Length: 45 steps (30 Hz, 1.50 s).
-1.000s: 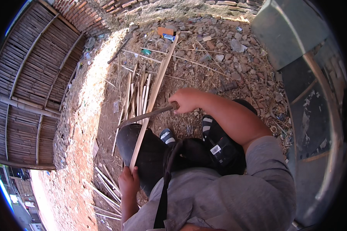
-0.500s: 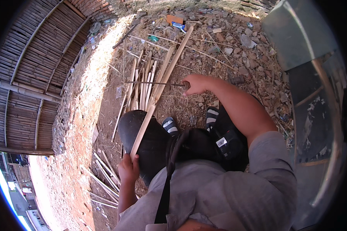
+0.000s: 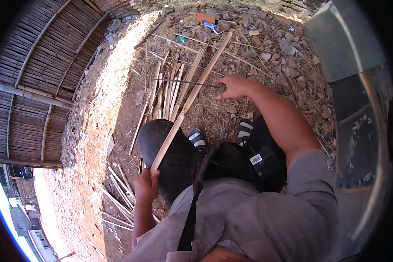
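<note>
The left hand (image 3: pixel 146 185) is gripping the near end of a long pale wooden strip (image 3: pixel 171 139), its thumb and fingers closing around the edges, and the strip is slanting away up and to the right of those fingers, passing over the dark-trousered left knee (image 3: pixel 155 133). The right hand (image 3: pixel 232 87) is holding a long, thin dark blade (image 3: pixel 183 81) by its handle, the fingers curling shut around it, and the blade is pointing leftward from them, crossing the strip in the view; whether the two are touching, I cannot tell. Beyond the left fingers and the knee, a bundle of narrower strips (image 3: pixel 167 94) is lying on the ground (image 3: pixel 201 113), left of the right fingers. More pale sticks (image 3: pixel 120 198) are lying on the ground just left of the left hand. Two striped sandals (image 3: pixel 198 139) are resting nearer the body than the right fingers, and a black pouch with a white label (image 3: pixel 263 160) is sitting at the lap below them. Beyond the right fingers, a blue wrapper (image 3: pixel 210 26) and an orange-brown piece (image 3: pixel 205 18) are lying among rubble (image 3: pixel 277 65).
</note>
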Tool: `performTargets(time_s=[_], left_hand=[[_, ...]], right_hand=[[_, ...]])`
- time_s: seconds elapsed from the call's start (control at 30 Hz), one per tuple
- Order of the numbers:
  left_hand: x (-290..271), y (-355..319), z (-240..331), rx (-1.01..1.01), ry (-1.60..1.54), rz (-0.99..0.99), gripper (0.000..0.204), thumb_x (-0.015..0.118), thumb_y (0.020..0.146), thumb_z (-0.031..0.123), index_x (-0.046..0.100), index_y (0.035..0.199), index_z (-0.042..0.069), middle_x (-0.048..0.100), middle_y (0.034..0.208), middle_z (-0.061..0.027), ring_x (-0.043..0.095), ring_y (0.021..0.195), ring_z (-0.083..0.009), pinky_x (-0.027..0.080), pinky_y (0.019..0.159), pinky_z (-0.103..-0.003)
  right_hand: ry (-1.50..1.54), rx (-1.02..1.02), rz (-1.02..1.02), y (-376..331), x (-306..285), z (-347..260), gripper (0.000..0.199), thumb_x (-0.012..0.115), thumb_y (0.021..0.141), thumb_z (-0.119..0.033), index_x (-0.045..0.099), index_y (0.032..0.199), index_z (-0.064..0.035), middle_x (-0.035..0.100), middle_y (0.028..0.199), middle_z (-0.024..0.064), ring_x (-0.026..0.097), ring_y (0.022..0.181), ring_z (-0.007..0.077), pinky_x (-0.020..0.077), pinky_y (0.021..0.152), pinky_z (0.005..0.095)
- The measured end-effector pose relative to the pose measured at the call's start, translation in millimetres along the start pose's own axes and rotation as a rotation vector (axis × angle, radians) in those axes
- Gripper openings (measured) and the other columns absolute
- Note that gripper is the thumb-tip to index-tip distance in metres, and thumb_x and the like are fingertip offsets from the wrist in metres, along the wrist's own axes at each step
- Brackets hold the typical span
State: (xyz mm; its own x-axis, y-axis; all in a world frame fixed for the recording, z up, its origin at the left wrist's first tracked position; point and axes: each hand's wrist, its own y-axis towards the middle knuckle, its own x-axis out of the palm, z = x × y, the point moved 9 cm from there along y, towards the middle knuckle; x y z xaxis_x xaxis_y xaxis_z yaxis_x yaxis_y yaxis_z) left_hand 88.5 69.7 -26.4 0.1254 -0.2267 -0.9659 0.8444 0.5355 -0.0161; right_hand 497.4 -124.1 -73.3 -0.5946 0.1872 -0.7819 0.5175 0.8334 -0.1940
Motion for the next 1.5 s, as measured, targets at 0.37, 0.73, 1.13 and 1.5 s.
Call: performTargets(time_s=[0.37,0.73,1.13,1.5], left_hand=[[9.6,0.7,-10.6,-0.003,-0.054,-0.013,0.044,0.06,0.098,0.042,0.049,0.082,0.003,0.06,0.069,-0.026,0.06,0.068,-0.0507,0.043,0.058,-0.058],[1.3,10.8,-10.6,-0.054,-0.176,-0.182,0.052,0.053,0.102,0.046,0.051,0.08,-0.001,0.059,0.071,-0.0268,0.061,0.072,-0.0496,0.044,0.061,-0.053],[5.0,16.8,-16.1,-0.044,-0.321,-0.253,0.054,0.05,0.105,0.045,0.053,0.081,-0.003,0.055,0.067,-0.0239,0.055,0.062,-0.0392,0.042,0.06,-0.047],[-2.2,10.8,-10.6,-0.085,-0.206,-0.221,0.054,0.049,0.104,0.046,0.053,0.078,-0.001,0.059,0.07,-0.0274,0.06,0.072,-0.0497,0.044,0.061,-0.052]], right_hand=[[-0.071,-0.1,-0.042,-8.9,5.2,-21.1,0.041,0.077,0.08,-0.037,0.068,0.103,-0.0039,0.068,0.087,0.0178,0.067,0.085,0.0365,0.0512,0.076,0.0478],[-0.149,-0.26,-0.106,-16.3,16.3,-60.7,0.044,0.077,0.08,-0.037,0.069,0.109,-0.0052,0.069,0.088,0.0188,0.067,0.088,0.0389,0.0516,0.079,0.0486],[-0.121,-0.165,-0.207,-16.4,18.2,-56.0,0.056,0.079,0.078,-0.039,0.067,0.119,-0.002,0.07,0.102,0.0202,0.068,0.096,0.0367,0.053,0.082,0.0451],[-0.136,-0.192,-0.127,-11.8,25.2,-71.0,0.053,0.079,0.078,-0.041,0.069,0.115,-0.0044,0.07,0.094,0.0192,0.068,0.092,0.0359,0.052,0.08,0.0456]])
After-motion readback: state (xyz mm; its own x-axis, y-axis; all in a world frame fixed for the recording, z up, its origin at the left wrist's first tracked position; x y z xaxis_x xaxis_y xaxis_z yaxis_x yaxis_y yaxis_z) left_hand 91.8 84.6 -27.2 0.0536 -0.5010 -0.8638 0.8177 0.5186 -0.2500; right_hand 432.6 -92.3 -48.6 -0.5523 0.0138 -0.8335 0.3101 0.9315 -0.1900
